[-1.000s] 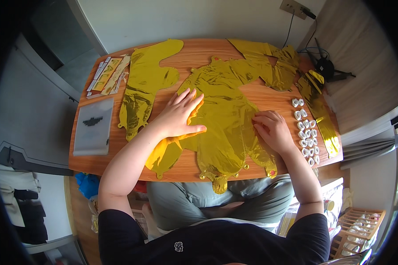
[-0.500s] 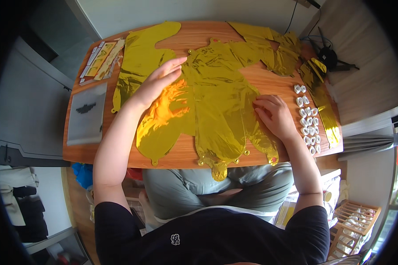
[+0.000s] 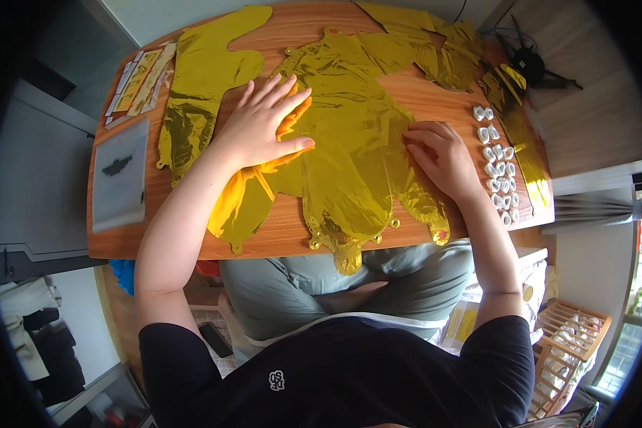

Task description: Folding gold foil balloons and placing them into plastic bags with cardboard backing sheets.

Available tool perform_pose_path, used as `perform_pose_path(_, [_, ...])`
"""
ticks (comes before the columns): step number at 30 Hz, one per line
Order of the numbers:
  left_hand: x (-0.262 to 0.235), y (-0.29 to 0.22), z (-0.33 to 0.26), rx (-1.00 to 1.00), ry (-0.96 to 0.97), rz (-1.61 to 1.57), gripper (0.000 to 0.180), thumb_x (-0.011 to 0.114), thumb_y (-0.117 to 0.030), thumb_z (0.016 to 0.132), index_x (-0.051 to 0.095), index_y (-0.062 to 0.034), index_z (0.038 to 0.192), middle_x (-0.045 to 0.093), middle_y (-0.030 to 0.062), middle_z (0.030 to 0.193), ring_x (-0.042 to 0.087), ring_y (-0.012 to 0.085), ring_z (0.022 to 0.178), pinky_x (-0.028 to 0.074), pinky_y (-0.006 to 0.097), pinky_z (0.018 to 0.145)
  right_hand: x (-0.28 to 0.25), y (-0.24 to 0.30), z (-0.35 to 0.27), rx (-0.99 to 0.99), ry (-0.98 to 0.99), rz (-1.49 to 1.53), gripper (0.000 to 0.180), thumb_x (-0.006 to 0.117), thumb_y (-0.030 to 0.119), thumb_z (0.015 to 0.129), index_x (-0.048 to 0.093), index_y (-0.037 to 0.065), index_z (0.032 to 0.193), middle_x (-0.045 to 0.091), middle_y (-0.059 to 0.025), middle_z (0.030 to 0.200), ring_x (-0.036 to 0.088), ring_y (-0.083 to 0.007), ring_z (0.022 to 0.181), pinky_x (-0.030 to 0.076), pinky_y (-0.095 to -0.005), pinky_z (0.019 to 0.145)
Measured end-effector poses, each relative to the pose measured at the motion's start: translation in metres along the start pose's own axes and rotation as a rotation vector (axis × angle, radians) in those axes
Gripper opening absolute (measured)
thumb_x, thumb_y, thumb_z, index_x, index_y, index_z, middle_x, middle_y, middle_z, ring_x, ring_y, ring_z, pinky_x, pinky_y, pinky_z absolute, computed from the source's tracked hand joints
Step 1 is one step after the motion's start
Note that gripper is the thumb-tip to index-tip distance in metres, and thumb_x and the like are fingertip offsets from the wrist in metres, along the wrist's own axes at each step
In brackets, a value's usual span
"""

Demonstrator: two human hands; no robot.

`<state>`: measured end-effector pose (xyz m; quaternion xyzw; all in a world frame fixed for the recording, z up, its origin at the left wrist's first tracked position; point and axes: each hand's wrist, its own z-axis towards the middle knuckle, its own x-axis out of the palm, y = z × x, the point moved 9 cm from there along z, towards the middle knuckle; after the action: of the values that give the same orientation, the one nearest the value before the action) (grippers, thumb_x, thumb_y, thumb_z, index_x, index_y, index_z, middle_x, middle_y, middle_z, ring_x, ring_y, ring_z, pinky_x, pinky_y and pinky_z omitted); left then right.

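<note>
A flat gold foil balloon (image 3: 342, 164) lies across the middle of the wooden table, its lower tabs reaching past the near edge. My left hand (image 3: 264, 125) rests over its left part, fingers spread, and shows as an orange reflection in the foil. At the balloon's right edge, my right hand (image 3: 439, 153) is curled, thumb and fingertips closed together on the foil. Another flat gold foil balloon (image 3: 200, 93) lies to the left, and more gold foil (image 3: 442, 53) is at the far right.
Rows of small white rolls (image 3: 501, 170) sit at the right. A translucent sheet with a dark mark (image 3: 121, 192) and paper packets (image 3: 135, 85) lie at the left. A black device with cables (image 3: 528, 64) stands at the back right. A wooden rack (image 3: 571, 332) is low on the right.
My left hand has come down from a raised, edge-on pose to lie spread on the foil. The right hand stays at the balloon's edge. The whole view has shifted slightly.
</note>
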<state>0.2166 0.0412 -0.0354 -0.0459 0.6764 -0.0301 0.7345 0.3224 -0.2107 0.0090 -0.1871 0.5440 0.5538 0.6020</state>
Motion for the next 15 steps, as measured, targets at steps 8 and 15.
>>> perform_pose_path(8, [0.006,0.010,0.002,-0.002,0.009,-0.180,0.094,0.048,-0.082,0.085,0.031,-0.0245,0.158,0.021,0.0105,0.166,0.015,0.0278,0.154,0.009,0.053,0.125,-0.002,0.003,0.000,-0.030,-0.063,0.027,0.018,0.072,0.010,0.083,0.073,0.004,0.100,0.069,-0.0101,0.107,0.063,-0.0314,0.102,0.051,-0.0412,0.091])
perform_pose_path(15, [-0.028,0.039,-0.001,-0.017,-0.038,-1.119,0.069,0.051,-0.053,0.100,0.037,-0.0128,0.154,0.032,0.0095,0.162,0.023,0.0252,0.152,0.013,0.045,0.125,0.001,0.003,0.001,-0.032,-0.050,-0.004,0.019,0.073,0.010,0.082,0.073,0.004,0.100,0.069,-0.0085,0.109,0.062,-0.0295,0.105,0.050,-0.0403,0.093])
